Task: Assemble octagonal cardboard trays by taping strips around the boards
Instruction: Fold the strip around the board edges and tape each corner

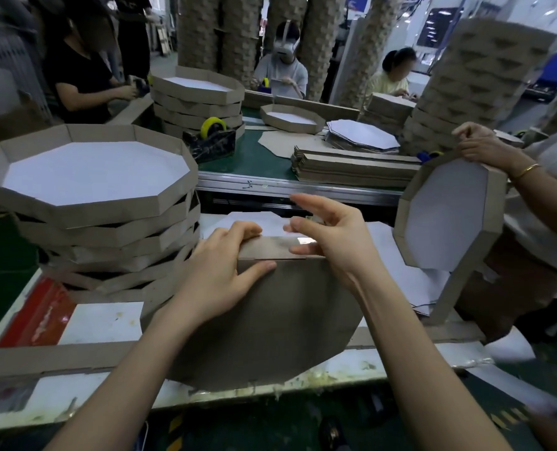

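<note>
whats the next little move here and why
Probably smooth the glossy tape down onto the brown board with the right hand: the left hand holds the strip against the board's edge, and the shine shows on the strip alone.

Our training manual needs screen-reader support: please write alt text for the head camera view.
A person's left hand holds a brown cardboard strip against the edge of a brown octagonal cardboard board while the right hand presses shiny clear tape onto the strip. A stack of finished white-bottomed octagonal cardboard trays stands to the left.
</note>
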`<action>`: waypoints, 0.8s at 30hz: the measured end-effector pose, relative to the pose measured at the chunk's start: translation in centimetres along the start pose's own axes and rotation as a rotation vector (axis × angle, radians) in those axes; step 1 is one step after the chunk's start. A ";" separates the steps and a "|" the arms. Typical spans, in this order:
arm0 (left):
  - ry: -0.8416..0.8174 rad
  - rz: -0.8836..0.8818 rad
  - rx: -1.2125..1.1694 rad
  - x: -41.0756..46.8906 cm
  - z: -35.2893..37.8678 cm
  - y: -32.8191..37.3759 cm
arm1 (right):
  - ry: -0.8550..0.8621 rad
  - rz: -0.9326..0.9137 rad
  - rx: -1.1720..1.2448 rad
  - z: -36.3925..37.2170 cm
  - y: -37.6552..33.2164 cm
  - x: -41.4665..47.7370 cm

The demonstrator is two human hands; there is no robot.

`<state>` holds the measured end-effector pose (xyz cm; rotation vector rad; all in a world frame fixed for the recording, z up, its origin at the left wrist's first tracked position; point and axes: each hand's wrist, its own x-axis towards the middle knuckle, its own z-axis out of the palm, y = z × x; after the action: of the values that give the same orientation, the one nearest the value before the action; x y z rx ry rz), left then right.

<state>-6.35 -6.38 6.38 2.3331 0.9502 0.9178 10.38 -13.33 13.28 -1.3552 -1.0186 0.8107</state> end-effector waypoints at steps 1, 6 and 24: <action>0.005 0.002 -0.007 0.0 0.0 0.0 | 0.014 0.003 0.031 0.1 0.0 -0.1; 0.018 -0.003 -0.024 -0.2 -0.1 -0.1 | 0.042 0.022 0.174 0.3 -0.2 -0.5; -0.067 0.121 0.143 -0.5 -0.2 -0.2 | 0.007 0.256 0.174 -0.6 0.5 -3.2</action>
<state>-6.84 -6.57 6.26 2.5491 0.8814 0.8362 9.79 -16.43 12.44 -1.3525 -0.7579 1.0594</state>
